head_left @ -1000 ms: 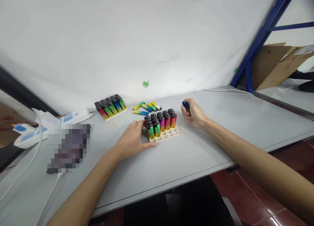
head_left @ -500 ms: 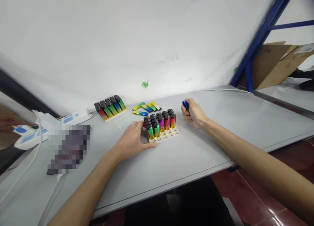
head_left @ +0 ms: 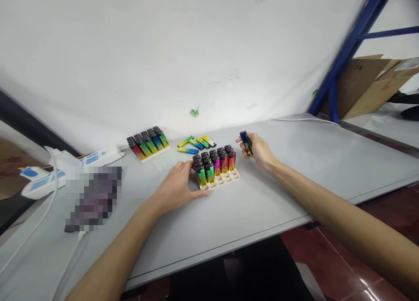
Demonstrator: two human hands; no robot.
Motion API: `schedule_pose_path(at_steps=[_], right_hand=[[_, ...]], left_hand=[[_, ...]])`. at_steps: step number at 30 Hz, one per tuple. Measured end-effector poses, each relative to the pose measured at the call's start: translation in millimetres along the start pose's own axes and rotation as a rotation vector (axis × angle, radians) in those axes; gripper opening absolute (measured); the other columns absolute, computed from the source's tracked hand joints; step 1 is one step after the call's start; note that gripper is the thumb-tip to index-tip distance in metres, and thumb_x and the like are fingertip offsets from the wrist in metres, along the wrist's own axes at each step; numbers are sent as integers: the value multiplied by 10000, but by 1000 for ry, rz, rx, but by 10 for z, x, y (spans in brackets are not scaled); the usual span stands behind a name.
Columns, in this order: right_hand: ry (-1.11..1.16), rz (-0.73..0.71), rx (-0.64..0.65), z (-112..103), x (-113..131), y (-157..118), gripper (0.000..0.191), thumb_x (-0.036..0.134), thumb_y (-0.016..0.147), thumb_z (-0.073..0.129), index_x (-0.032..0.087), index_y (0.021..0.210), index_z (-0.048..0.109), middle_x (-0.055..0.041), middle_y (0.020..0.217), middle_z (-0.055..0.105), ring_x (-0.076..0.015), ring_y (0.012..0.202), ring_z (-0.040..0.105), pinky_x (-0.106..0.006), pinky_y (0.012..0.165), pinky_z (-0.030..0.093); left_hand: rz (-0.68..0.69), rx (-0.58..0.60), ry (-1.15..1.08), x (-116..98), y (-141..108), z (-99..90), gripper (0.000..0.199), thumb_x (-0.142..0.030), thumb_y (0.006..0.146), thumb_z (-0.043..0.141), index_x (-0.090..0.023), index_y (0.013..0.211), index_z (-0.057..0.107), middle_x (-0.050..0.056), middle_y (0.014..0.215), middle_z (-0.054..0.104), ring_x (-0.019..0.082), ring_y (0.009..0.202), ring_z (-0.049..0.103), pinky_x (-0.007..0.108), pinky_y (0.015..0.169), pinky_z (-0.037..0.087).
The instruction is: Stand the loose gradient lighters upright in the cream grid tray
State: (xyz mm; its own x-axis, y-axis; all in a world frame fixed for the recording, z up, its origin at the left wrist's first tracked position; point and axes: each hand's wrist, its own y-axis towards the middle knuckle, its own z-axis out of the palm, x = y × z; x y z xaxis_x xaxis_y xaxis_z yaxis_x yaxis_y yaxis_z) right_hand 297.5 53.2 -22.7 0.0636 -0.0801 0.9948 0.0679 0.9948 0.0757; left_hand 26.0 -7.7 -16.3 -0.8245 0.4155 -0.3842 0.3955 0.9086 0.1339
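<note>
Head view: near rack [head_left: 233, 175], white, on counter [head_left: 278, 200], is the landmark. Holds upright lighters [head_left: 216, 165], black tops up; front ones green-yellow, magenta, red. Open slots along its near edge, right of the green pair.

Right hand [head_left: 259, 149] just right of near rack, grip closed on one blue lighter [head_left: 244, 139], tilted, blue upper part showing, yellowish lower down. Lighter is clear of the rack; whether it touches the counter, can't tell.

Left hand [head_left: 176, 179] at near rack's left end, grip spread wide, thumb along near edge, fingers at far-left corner. Appears to touch; whether it clamps, can't tell.

Behind near rack: loose lighters [head_left: 188, 151], lying flat, yellow, green and blue. Behind and left of it: far rack [head_left: 156, 155], filled with leaning lighters. Farther left: pixelated dark object [head_left: 96, 196] with white cable [head_left: 70, 259], power strips [head_left: 42, 181]. Well right, beyond: blue frame [head_left: 332, 98], cardboard boxes [head_left: 363, 89].
</note>
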Motion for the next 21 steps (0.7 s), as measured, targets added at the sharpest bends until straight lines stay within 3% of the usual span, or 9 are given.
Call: schedule_pose_path(at_steps=[3, 8, 11, 18, 21], right_hand=[[-87, -78, -11, -24, 42, -10, 316, 455, 903, 534, 175, 822, 657, -25, 743, 586, -134, 634, 564, -266, 599, 451], [-129, -271, 1, -125, 145, -15, 262, 459, 820, 698, 207, 787, 636, 19, 687, 495, -107, 590, 423, -252, 539, 375], [-103, -342, 64, -147, 204, -37, 281, 472, 801, 721, 216, 771, 607, 15, 697, 508, -117, 620, 453, -266, 582, 417], [-361, -625, 11, 26, 212, -270, 344, 492, 764, 783, 248, 952, 631, -21, 840, 651, -193, 790, 621, -362, 801, 496], [-537, -747, 60, 109, 151, -367, 346, 480, 780, 783, 256, 1007, 651, -39, 879, 670, -221, 830, 633, -400, 849, 485]], left_hand=[[13, 4, 12, 6, 0, -2, 704, -665, 687, 735, -193, 1168, 533, 102, 1133, 612, 326, 1086, 551, 465, 919, 467], [9, 5, -10, 35, -2, 16, 734, -682, 674, 736, -210, 1196, 526, 104, 1185, 601, 332, 1128, 539, 469, 940, 462], [-4, 4, -1, 42, -2, 23, 729, -697, 669, 731, -212, 1173, 527, 100, 1166, 597, 332, 1115, 541, 464, 929, 466], [14, 10, 25, 22, 4, 14, 727, -699, 676, 727, -215, 1178, 521, 77, 1101, 598, 319, 1072, 542, 444, 907, 467], [14, 15, 26, 32, 7, 20, 745, -712, 678, 718, -215, 1194, 514, 82, 1120, 594, 323, 1086, 535, 445, 913, 462]])
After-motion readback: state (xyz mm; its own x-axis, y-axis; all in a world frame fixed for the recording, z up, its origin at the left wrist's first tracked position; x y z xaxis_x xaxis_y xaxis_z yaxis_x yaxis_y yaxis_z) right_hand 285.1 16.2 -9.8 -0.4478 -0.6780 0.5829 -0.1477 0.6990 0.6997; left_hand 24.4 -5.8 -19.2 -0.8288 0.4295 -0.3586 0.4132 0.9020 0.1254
